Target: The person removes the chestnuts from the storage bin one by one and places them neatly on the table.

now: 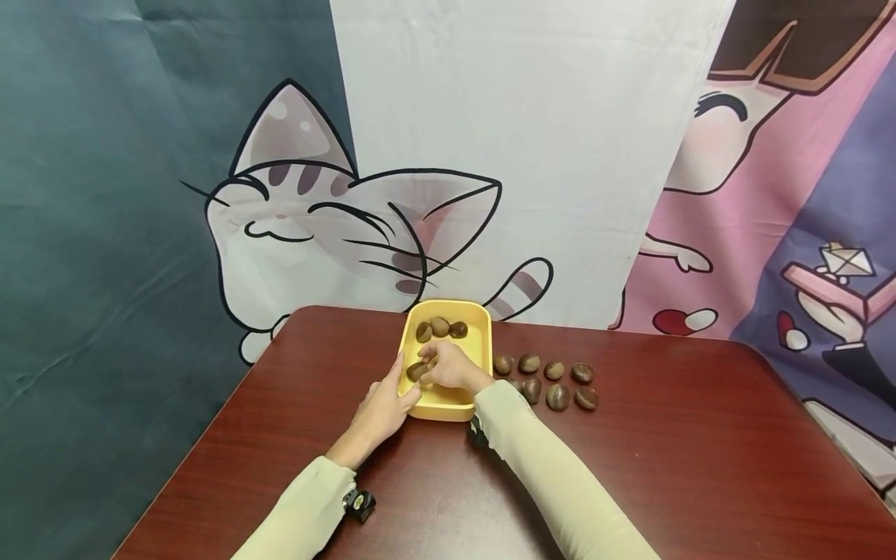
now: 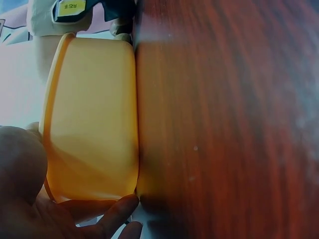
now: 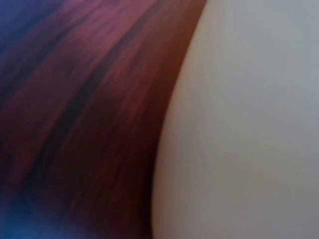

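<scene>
A yellow plastic tray stands on the table, its side wall filling much of the left wrist view. At its left side, my left hand grips the wall, thumb by the near corner. My right hand reaches inside with curled fingers and pinches a brown chestnut, partly hidden by the fingertips. Right beside that one lies another chestnut. Three chestnuts sit in a row at the tray's far end. Only pale sleeve and blurred table appear in the right wrist view.
Several more chestnuts lie in two rows on the reddish-brown table, right of the tray; the right forearm partly covers the nearest ones. Behind the table's far edge hangs a cartoon-printed cloth.
</scene>
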`<state>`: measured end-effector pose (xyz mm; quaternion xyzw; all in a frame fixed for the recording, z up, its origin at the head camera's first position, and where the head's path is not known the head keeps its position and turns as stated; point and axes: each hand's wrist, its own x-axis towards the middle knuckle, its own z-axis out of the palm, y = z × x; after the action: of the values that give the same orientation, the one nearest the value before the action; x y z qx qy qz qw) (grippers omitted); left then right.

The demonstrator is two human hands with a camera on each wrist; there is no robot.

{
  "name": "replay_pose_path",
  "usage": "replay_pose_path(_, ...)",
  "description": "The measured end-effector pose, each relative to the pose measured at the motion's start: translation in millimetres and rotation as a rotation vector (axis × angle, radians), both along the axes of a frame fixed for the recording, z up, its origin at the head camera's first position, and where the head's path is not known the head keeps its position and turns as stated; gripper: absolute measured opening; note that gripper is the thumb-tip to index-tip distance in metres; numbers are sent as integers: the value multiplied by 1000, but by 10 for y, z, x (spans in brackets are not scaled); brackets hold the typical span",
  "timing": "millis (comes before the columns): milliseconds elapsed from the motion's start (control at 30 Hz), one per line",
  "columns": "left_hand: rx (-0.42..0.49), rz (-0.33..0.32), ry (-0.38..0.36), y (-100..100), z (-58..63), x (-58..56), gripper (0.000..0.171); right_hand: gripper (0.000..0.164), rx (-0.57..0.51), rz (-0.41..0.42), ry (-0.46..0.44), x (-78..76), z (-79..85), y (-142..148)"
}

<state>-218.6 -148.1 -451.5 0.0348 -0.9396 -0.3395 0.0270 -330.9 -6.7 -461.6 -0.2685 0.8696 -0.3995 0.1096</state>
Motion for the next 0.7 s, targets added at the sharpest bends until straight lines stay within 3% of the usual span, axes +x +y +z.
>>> replay_pose_path(267, -4, -3, 12, 0, -20, 3, 77, 34, 95, 14, 75, 30, 11, -30)
replay_pose_path(700, 8, -18, 28, -2, -41, 0, 76, 32, 117, 23, 123, 28, -2, -38)
